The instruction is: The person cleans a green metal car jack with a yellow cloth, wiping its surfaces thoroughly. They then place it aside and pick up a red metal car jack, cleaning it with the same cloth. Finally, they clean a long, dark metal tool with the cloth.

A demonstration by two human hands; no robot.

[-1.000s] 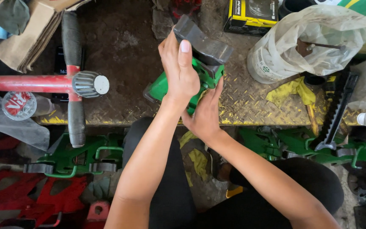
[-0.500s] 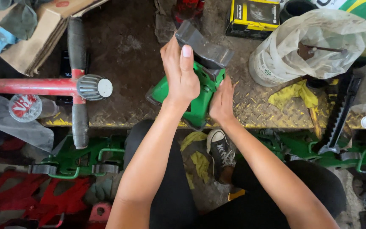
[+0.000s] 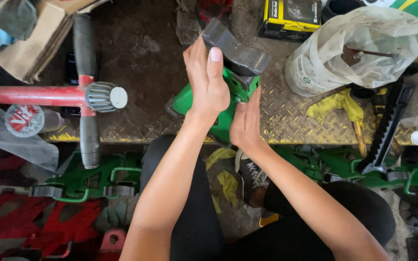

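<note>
One diamond-plate metal surface (image 3: 296,121), worn and streaked with yellow paint, spans the upper half of the view; one red T-shaped tool (image 3: 39,94) with a ribbed grey hub lies across it at 9 o'clock, crossed by one black-gripped bar (image 3: 85,82). One pale plastic bag (image 3: 359,46) bulges at 2 o'clock; one flattened cardboard stack (image 3: 30,43) sits at 10 o'clock; one yellow-and-black box (image 3: 291,19) stands at 12 o'clock. Two green metal frames are counted below the surface's edge, one at 8 o'clock (image 3: 88,179), one at 4 o'clock (image 3: 359,166); one black toothed bar (image 3: 388,130) leans at 3 o'clock; one yellow rag (image 3: 337,104) lies beside the bag.

At centre, one green metal part (image 3: 194,99) rests tilted on the surface, carrying one dark grey block (image 3: 235,50) at its upper end. The left hand (image 3: 209,79) lies over the part, its fingers wrapped around the grey block, grasping it; the right hand (image 3: 245,121) sits just below at 5 o'clock, its fingers flat against the green part's side, pressing rather than clenched.
</note>
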